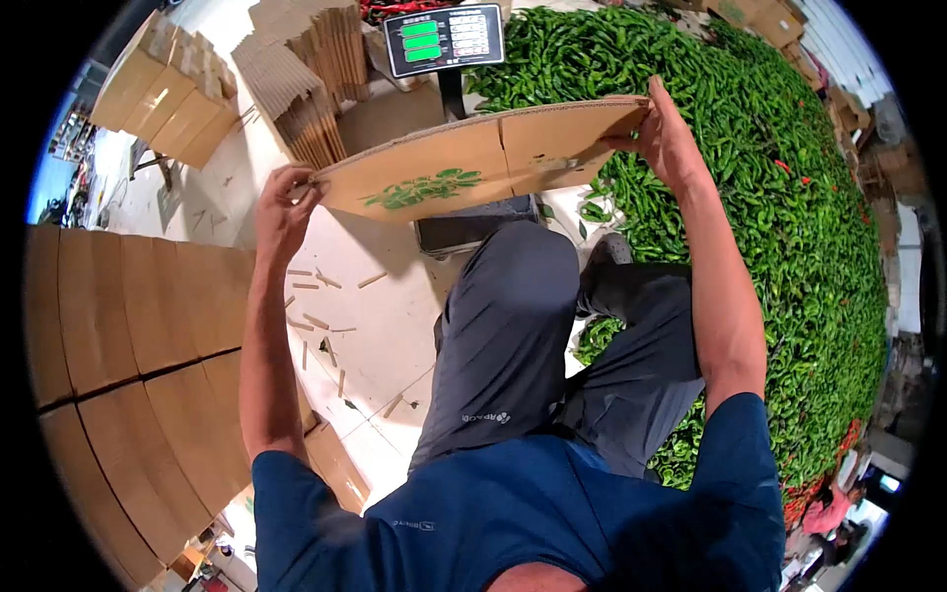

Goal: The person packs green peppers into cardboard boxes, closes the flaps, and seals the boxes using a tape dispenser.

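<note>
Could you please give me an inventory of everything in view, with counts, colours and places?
cardboard sheet: one, brown with green print, between both hands
scale display: one, black with green screens, top centre
dark block: one, blackish, partly hidden below the sheet
flattened cartons: many, brown, upper left
boxes: several, brown, stacked at left; more at upper left
cardboard scraps: over ten, tan, on the floor
green peppers: countless, green, heaped at right
red peppers: a few, red, among the green
edge clutter: uncountable, mixed, too small to identify
trousers: one pair, dark grey, centre
shirt: one, navy, bottom centre
left grip: one, bare, sheet's left end
right grip: one, bare, sheet's right end
</note>
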`<state>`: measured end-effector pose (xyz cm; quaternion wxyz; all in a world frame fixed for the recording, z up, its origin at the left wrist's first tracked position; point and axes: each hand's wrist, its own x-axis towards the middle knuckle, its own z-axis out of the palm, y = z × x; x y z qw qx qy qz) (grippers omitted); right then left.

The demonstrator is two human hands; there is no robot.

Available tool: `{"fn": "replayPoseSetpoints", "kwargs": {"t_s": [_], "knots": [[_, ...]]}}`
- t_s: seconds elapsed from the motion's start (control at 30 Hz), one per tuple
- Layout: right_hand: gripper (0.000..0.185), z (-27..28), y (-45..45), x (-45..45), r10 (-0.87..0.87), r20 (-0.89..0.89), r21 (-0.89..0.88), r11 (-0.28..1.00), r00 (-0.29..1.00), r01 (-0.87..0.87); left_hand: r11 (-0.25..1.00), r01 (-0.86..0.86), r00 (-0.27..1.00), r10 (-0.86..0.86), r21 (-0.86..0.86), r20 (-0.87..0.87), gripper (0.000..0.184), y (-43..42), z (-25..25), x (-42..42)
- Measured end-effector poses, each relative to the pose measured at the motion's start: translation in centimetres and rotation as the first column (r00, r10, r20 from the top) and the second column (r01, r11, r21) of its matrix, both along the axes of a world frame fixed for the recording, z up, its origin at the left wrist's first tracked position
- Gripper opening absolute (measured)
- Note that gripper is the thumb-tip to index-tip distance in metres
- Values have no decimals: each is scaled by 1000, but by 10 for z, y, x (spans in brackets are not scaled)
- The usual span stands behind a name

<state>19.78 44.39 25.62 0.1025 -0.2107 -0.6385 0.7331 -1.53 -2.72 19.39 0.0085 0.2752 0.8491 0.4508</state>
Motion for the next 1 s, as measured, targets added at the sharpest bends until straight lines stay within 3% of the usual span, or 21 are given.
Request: {"fn": "replayPoseSetpoints", "kwargs": {"t_s": [0.07,0.13,0.17,0.2,0.27,0.37,0.6,0.77,0.87,0.9,1.0], "knots": [[63,-8,16,4,-3,46,83,997,999,0,991,-36,998,29,129,53,44,15,-18,-8],[57,-23,32,3,38,155,247,966,987,-76,919,-174,962,81,354,262,54,44,-12,11],[50,-23,36,6,44,138,135,989,989,-63,857,-256,927,86,447,365,60,60,-9,21],[50,-21,38,10,61,172,132,988,983,-85,844,-266,931,100,466,350,76,71,-10,25],[50,-18,43,14,103,239,126,983,965,-136,767,-370,892,136,525,431,83,90,-4,33],[50,-21,49,17,87,300,122,984,950,-129,725,-373,907,155,579,391,88,103,-12,34],[52,-20,39,5,121,356,188,962,927,-198,728,-349,895,71,591,441,87,98,2,36],[59,-28,23,-15,2,290,420,898,957,-129,774,-437,829,147,459,540,72,96,12,39],[64,-3,1,-32,-32,375,602,769,927,-217,893,-218,846,-29,394,533,70,101,38,48],[69,-20,0,-43,-5,176,663,740,984,-114,893,-159,857,-86,420,508,68,107,41,48],[73,-29,-2,-79,76,18,674,736,997,-68,889,-235,817,-39,392,576,67,126,84,58]]}}
